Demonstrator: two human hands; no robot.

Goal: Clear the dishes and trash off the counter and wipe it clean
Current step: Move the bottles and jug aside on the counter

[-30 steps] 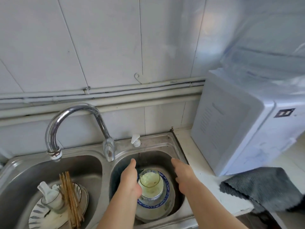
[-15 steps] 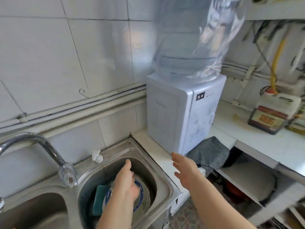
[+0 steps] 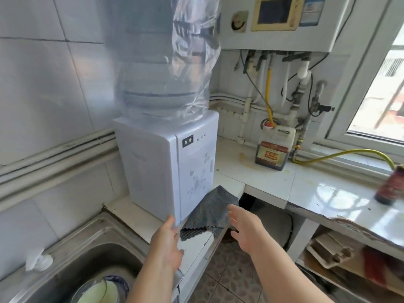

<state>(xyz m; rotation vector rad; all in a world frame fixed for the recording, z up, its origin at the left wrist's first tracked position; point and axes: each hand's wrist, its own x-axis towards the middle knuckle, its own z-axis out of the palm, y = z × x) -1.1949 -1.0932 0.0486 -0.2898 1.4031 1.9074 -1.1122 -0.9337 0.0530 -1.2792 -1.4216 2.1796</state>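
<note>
Though near cloth (image 3: 209, 207), right hand (image 3: 246, 231) splayed.

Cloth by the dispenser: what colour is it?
The cloth is dark grey, finely ribbed; head view.

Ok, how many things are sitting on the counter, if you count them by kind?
Water dispenser: 1
Grey cloth: 1
Bottles and jugs: 2 (jug of dark liquid, blurry dark bottle)
Total: 4

White tiled wall (image 3: 43, 84), bright window (image 3: 382, 84) right, patterned floor (image 3: 229, 276)
</note>
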